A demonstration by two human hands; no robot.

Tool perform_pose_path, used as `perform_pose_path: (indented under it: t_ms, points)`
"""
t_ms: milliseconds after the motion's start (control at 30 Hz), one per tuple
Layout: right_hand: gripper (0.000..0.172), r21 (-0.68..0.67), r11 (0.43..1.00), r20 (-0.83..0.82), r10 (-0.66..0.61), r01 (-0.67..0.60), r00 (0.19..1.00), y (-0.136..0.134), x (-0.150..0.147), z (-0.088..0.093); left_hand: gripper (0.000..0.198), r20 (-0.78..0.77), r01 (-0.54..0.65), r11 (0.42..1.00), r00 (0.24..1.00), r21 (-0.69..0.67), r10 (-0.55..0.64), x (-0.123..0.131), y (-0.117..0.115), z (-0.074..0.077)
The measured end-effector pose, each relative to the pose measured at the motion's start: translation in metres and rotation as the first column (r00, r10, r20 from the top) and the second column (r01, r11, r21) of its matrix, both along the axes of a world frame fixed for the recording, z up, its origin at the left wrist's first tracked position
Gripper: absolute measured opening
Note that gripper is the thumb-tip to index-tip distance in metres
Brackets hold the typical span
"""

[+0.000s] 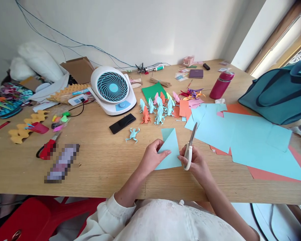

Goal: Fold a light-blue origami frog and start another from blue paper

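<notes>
My left hand (154, 155) pinches the left edge of a folded light-blue paper sheet (171, 147), thumb on top, holding it just above the wooden table (100, 164). My right hand (194, 162) grips white-handled scissors (190, 147), blades pointing up and away beside the paper's right edge. A single blue paper frog (132, 134) lies left of the sheet. A cluster of several blue, orange and pink paper frogs (158, 108) stands further back.
Large blue and orange paper sheets (243, 134) cover the right side. A white and blue desk fan (112, 88), a black phone (122, 123), red scissors (48, 149), a magenta bottle (221, 84), a teal bag (283, 90) and craft clutter sit around.
</notes>
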State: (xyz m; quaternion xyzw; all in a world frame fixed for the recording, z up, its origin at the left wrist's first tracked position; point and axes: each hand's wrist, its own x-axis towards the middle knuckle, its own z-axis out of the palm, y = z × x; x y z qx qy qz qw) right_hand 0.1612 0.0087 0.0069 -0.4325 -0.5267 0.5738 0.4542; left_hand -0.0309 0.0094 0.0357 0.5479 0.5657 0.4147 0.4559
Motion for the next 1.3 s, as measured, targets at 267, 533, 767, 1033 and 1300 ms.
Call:
perform_pose_path:
  t_ms: [267,533,767,1033,1300]
  points:
    - [0.032,0.046,0.999,0.032,-0.006,0.005,0.999,0.0,-0.002,-0.002,0.063,0.222,0.025,0.982,0.975,-0.185,0.017,-0.01,0.001,0.002]
    - [0.031,-0.001,1.0,-0.045,-0.01,0.01,0.999,0.0,-0.002,0.003,0.043,0.326,0.217,0.944,0.936,-0.25,-0.129,-0.004,-0.001,-0.003]
    - [0.036,-0.033,0.998,-0.025,-0.056,0.055,0.998,0.004,-0.004,0.01,0.043,0.205,0.411,0.872,0.908,-0.266,-0.365,-0.006,0.002,-0.002]
    - [0.035,-0.052,0.992,-0.042,-0.116,0.114,0.992,0.014,-0.004,0.017,0.023,-0.119,0.419,0.864,0.878,-0.278,-0.464,-0.006,0.006,0.01]
    - [0.038,-0.026,0.995,-0.065,-0.097,0.096,0.993,0.024,-0.012,0.026,0.03,0.085,0.43,0.854,0.902,-0.292,-0.424,-0.008,0.008,0.005]
